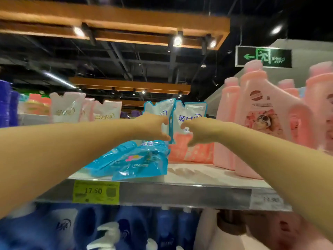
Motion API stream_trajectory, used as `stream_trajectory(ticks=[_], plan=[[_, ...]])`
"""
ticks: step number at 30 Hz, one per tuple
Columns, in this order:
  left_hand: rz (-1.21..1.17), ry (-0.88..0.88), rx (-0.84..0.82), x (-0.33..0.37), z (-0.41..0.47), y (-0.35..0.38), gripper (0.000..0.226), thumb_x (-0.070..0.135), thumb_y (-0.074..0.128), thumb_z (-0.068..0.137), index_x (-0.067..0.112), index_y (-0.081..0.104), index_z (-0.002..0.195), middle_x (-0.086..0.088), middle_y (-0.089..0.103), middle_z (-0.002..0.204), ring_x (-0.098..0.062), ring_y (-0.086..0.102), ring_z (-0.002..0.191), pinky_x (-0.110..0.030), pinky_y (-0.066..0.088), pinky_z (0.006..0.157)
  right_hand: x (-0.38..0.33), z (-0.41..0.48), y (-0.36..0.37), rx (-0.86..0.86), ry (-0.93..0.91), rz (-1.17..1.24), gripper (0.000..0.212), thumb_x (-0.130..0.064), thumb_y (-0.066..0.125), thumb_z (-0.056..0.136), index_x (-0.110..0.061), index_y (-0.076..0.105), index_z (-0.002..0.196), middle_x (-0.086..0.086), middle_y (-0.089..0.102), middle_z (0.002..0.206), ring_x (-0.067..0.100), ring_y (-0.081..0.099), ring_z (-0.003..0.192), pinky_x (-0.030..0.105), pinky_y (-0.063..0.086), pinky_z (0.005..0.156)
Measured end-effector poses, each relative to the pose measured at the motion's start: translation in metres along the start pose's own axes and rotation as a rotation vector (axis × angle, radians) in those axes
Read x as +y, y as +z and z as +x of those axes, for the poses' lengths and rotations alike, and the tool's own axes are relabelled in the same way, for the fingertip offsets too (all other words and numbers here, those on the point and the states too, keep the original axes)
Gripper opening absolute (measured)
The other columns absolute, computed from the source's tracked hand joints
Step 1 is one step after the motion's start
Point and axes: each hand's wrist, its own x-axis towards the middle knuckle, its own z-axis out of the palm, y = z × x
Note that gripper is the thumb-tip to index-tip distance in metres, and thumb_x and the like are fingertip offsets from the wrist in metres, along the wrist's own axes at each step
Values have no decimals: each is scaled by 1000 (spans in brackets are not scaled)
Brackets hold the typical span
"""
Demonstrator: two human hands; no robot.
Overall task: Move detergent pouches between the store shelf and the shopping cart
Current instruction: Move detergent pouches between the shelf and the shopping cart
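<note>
Pink-and-white pouch (191, 123) is standing upright on the top shelf (207, 175), w/ a blue-and-white pouch (160, 110) leaning just beside it on its left. Both arms are reaching out at shelf height. Left hand (153, 127) is curling thumb and fingers in a narrow C at the blue-and-white pouch's lower edge; looks like it's touching, but motion blur means can't tell if it's actually gripping. Right hand (200, 132) is pinching loosely at the pink-and-white pouch's front, approx. mid-height, fingers half closed; again can't tell if there's a firm hold.

Two blue pouches (137, 161) are lying flat on the shelf below the left hand, overlapping, their bottoms hanging slightly over the front edge. Pink bottles (270, 114) are standing in a row on the right side of the same shelf, just beside the pink-and-white pouch. More white pouches (68, 109) are standing further back on the left. Yellow price tag (96, 191) is reading 17.50 on the shelf's front strip. Dark blue bottles (126, 230) are sitting on the level below. Green exit sign (264, 56) is hanging up top right.
</note>
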Motion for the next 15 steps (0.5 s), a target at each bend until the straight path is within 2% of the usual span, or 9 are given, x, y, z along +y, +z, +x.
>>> stream_trajectory(ticks=[3, 5, 8, 10, 12, 15], plan=[[0, 11, -58, -11, 33, 16, 68, 48, 60, 85, 23, 30, 142, -2, 48, 137, -22, 48, 121, -30, 38, 97, 10, 30, 25, -17, 60, -12, 83, -33, 70, 81, -23, 21, 147, 4, 53, 134, 26, 53, 117, 34, 45, 89], [-35, 34, -61, -15, 52, 25, 71, 48, 60, 85, 22, 29, 143, -2, 46, 139, -21, 47, 123, -28, 36, 98, 13, 47, 38, 10, 99, -44, 80, -33, 71, 79, -22, 26, 144, 4, 50, 136, 27, 52, 119, 36, 47, 89], [-90, 60, -113, -21, 78, 41, 65, 45, 61, 85, 20, 36, 139, -3, 49, 137, -21, 48, 121, -28, 37, 98, 16, 69, 49, -30, 133, -84, 66, -35, 68, 81, -19, 38, 138, 6, 52, 132, 27, 52, 118, 37, 49, 90], [-71, 78, -171, -25, 90, 54, 57, 45, 60, 85, 21, 45, 135, -2, 52, 133, -20, 50, 119, -27, 39, 97, 19, 80, 52, -57, 137, -122, 49, -33, 63, 86, -15, 49, 130, 8, 56, 124, 27, 55, 112, 35, 48, 85], [-49, 105, -213, -29, 96, 63, 51, 45, 59, 86, 21, 51, 131, 0, 55, 131, -18, 51, 116, -26, 39, 95, 21, 89, 56, -14, 154, -143, 29, -25, 57, 90, -13, 61, 117, 9, 61, 113, 29, 59, 103, 34, 48, 78], [-78, 111, -216, -34, 101, 67, 51, 43, 59, 86, 19, 51, 131, -1, 55, 130, -19, 51, 116, -27, 40, 96, 21, 95, 59, 85, 206, -156, 20, -17, 54, 91, -10, 66, 105, 11, 64, 105, 31, 60, 96, 32, 49, 74]])
